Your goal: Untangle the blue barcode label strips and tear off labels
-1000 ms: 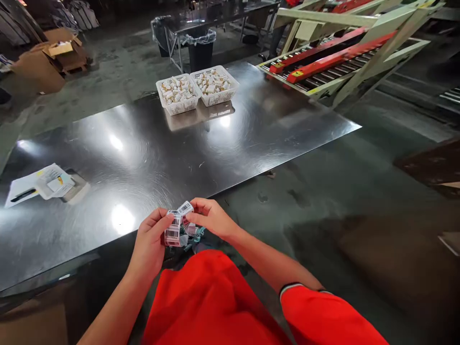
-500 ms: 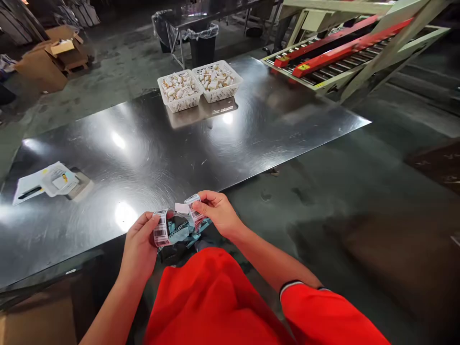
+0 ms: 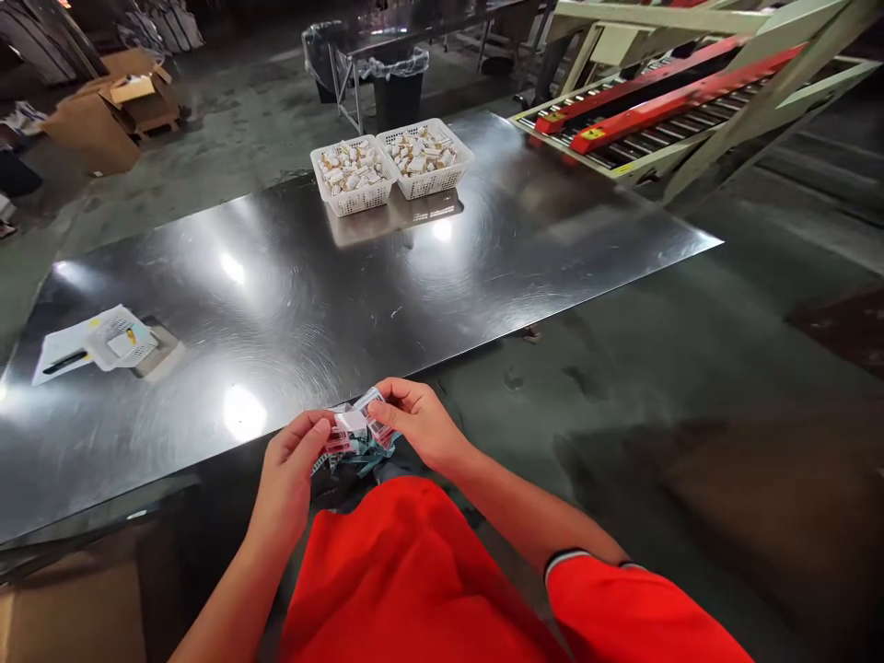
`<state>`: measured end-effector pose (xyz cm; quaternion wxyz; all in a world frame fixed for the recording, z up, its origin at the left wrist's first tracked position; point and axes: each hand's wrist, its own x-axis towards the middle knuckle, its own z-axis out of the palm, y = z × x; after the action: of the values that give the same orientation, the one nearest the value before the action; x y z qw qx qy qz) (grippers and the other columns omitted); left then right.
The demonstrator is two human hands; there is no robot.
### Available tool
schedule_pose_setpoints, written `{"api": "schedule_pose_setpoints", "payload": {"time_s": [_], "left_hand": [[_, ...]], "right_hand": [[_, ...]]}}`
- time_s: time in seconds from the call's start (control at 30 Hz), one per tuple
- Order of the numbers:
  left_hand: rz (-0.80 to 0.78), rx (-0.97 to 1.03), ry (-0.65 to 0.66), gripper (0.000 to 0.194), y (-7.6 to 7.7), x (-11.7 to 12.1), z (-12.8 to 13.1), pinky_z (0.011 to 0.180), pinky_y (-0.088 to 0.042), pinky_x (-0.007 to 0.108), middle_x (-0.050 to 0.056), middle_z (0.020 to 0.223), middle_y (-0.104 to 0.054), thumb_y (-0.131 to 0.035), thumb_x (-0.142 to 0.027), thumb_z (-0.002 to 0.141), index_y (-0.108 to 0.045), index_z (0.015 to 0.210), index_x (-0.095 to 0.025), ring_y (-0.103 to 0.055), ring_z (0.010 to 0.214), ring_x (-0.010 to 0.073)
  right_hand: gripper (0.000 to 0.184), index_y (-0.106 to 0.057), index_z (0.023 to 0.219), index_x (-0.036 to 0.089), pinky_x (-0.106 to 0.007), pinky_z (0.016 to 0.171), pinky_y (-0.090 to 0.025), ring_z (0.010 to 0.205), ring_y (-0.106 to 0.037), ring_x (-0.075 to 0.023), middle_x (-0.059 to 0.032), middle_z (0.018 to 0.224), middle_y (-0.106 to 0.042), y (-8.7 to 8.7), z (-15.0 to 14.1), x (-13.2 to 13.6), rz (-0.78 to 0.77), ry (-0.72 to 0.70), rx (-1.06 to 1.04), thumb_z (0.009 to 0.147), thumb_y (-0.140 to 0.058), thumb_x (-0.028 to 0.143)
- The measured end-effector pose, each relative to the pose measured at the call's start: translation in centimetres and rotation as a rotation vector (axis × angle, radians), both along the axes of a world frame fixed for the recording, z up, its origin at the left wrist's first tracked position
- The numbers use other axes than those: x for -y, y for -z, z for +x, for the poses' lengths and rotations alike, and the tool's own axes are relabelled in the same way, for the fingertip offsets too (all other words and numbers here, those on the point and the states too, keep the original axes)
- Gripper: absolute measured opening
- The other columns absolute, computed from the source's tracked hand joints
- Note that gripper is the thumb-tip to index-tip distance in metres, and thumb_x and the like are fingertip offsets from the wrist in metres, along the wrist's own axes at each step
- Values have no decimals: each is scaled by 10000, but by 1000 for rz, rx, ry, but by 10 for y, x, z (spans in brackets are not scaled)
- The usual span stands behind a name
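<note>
My right hand (image 3: 421,424) pinches a strip of barcode labels (image 3: 374,416) between thumb and fingers. Close by on its left, my left hand (image 3: 294,460) is closed on another piece of barcode labels (image 3: 338,441), partly hidden by its fingers. A small blank white label (image 3: 351,421) lies between the two hands, touching or overlapping both pieces; how it is attached I cannot tell. Teal strips (image 3: 377,453) hang below the hands, in front of my body. Both hands are just off the near edge of the metal table (image 3: 331,322).
Two white baskets (image 3: 355,201) of small white-and-tan pieces stand at the table's far side. A small white basket (image 3: 121,345), papers and a black pen-like object (image 3: 65,362) lie at left. Beyond are a roller conveyor (image 3: 642,120), a lined bin (image 3: 399,97) and cardboard boxes (image 3: 97,129).
My left hand has moved right, towards my right hand, bringing its labels up to the other strip. The right hand stays nearly in place. The view has shifted slightly.
</note>
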<state>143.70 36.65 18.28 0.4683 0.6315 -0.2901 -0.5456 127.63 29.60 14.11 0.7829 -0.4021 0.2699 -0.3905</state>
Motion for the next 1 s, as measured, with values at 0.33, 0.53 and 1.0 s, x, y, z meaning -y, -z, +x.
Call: {"api": "schedule_pose_setpoints", "payload": {"time_s": [0.33,0.53,1.0], "left_hand": [[-7,85,-46,329,7,-4,-7,691,-432,204,-12,694,-655,-812,-421,667,-613,701,-160,-572,691,95],[109,-183,13,357,1,-4,-5,642,-423,213,-5,638,-623,-843,-388,612,-571,630,-157,-550,628,97],[-77,465,-21,316,-1,-18,5,594,-363,243,5,641,-590,-743,-476,706,-621,682,-185,-490,620,124]], "right_hand": [[402,-553,651,145,-210,539,-427,661,-477,-86,-20,828,-526,0,3,-11,-70,48,13,733,-781,465],[395,-565,648,134,-219,527,-428,664,-483,-73,-51,1024,-511,1,2,-15,-104,41,22,730,-787,450],[414,-595,710,159,-215,499,-456,537,-508,-93,19,600,-543,-8,1,-21,17,15,-92,709,-783,528]]}}
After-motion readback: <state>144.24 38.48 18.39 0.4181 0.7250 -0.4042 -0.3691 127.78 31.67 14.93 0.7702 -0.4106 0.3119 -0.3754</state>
